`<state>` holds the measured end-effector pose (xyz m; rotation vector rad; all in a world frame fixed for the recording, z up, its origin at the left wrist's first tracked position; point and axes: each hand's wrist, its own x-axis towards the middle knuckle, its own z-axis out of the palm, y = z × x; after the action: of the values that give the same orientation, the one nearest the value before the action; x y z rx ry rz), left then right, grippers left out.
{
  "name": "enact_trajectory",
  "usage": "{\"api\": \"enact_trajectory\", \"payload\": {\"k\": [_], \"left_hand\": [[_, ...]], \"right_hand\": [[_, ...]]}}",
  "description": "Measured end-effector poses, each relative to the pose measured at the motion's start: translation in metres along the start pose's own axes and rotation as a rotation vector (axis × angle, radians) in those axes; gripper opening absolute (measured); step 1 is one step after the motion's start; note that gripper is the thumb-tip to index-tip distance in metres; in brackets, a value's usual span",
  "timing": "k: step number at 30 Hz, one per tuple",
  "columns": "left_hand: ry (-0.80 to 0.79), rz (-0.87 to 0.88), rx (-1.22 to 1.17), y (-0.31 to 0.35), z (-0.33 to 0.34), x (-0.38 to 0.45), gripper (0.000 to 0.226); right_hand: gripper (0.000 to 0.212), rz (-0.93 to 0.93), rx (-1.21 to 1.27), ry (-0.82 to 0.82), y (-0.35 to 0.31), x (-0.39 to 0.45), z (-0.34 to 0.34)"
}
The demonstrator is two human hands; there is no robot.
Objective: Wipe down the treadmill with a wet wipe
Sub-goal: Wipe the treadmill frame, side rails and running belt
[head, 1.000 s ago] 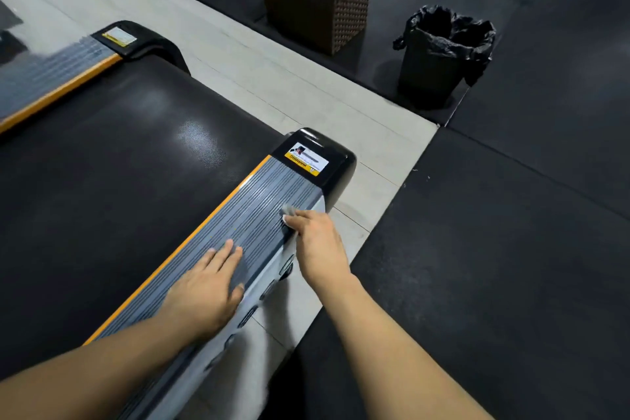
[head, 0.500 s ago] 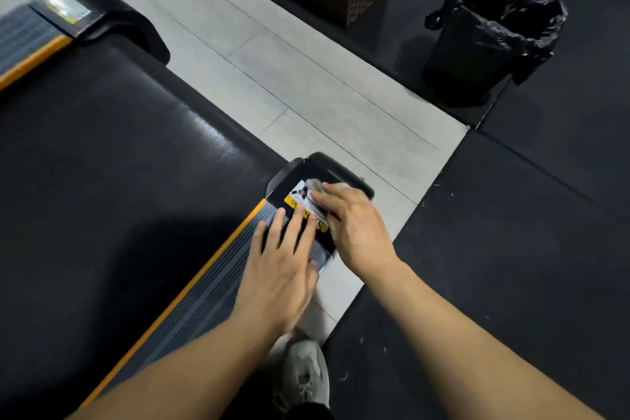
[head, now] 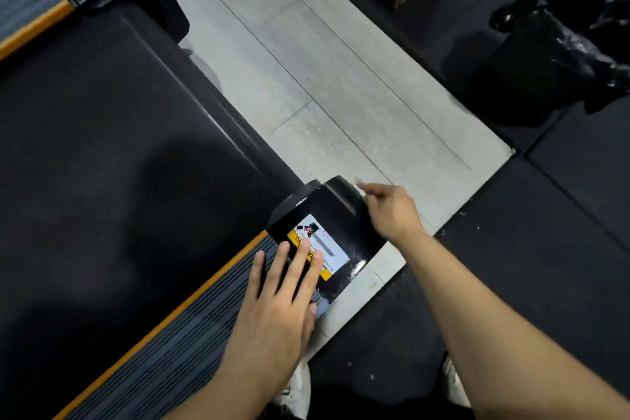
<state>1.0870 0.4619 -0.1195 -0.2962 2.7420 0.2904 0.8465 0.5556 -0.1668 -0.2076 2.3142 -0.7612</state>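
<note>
Now grey floor tiles [head: 327,85] are running past the treadmill [head: 102,147] – left hand [head: 276,310] lying flat, right hand [head: 392,211] pinching the wet wipe [head: 360,190], having slid farther along the end cap [head: 327,215].

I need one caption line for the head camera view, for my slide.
Right hand wipes the treadmill's black rear end cap with a wet wipe; left hand rests flat on the side rail.

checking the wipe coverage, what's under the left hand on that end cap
The left hand lies flat, fingers straight, across the ribbed side rail and the black end cap. Its fingertips cover part of the yellow-and-white warning sticker; the text beneath them is hidden.
</note>
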Motion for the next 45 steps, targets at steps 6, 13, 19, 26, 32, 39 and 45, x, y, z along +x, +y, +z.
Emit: {"api": "enact_trajectory", "payload": {"k": [6,13,19,26,32,39,45], "left_hand": [[-0.092,-0.099,-0.035,0.009,-0.013,0.003,0.084],[-0.197,-0.234,-0.075,0.029,-0.030,0.007,0.080],[-0.266,-0.440,-0.156,0.052,-0.088,0.009,0.073],[0.037,-0.598,-0.204,0.103,-0.191,0.019,0.061],[0.375,-0.653,-0.227,0.142,-0.330,0.045,0.050],[0.486,-0.689,-0.220,0.138,-0.462,0.053,0.051],[0.498,-0.685,-0.237,0.124,-0.548,0.071,0.049]], "right_hand": [[0.028,-0.100,-0.026,0.147,0.003,-0.047,-0.006],[0.003,-0.550,-0.238,-0.157,-0.046,-0.095,0.027],[0.033,-0.543,-0.263,-0.181,-0.059,-0.070,-0.027],[0.042,-0.687,-0.169,-0.124,-0.088,-0.070,-0.179],[0.036,-0.898,-0.183,-0.077,-0.174,-0.077,-0.287],[0.029,-0.977,-0.234,-0.072,-0.281,-0.086,-0.366],[0.039,-1.026,-0.228,-0.058,-0.360,-0.089,-0.431]]}}
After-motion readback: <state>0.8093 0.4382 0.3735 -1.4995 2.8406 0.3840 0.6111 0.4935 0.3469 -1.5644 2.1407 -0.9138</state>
